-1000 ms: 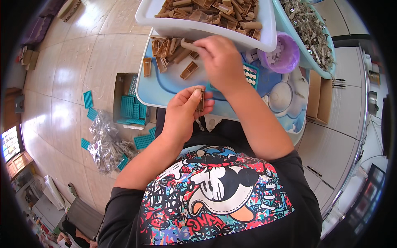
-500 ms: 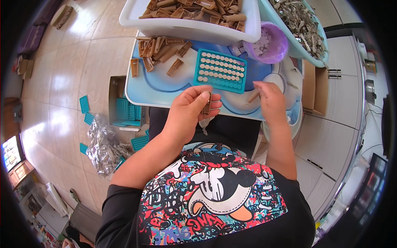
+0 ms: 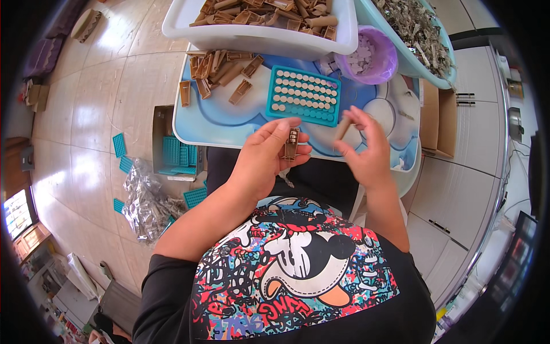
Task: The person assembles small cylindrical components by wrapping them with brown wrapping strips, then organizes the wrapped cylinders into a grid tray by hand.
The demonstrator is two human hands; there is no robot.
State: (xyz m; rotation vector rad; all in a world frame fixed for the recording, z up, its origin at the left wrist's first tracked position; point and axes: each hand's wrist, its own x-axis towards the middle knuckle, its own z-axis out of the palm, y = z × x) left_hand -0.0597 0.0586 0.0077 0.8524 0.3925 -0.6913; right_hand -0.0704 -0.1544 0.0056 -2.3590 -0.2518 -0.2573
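Note:
My left hand (image 3: 260, 146) grips a small brown plastic casing (image 3: 291, 150), open side up, with pale or metallic bits at its upper end. To the right, my right hand (image 3: 369, 146) has a second brown plastic piece (image 3: 343, 128), smooth and elongated, tilted between thumb and fingers above the table's near edge. Just beyond both hands lies a teal tray (image 3: 309, 114) with rows of round white discs (image 3: 299, 85); its nearest row is mostly without them. Several loose brown casings (image 3: 240, 92) are heaped on the table's left side.
A white tub (image 3: 263, 43) full of brown casings stands at the table's far side. Beside it are a purple bowl (image 3: 392, 60) of white pieces and a teal basin (image 3: 447, 80) of metallic parts. Cardboard boxes flank the table (image 3: 223, 129). Teal trays and a plastic bag (image 3: 143, 209) lie on the floor.
My right hand has lifted the smooth brown piece from the table and moved slightly left with it. My left hand has turned the casing so its inside shows more.

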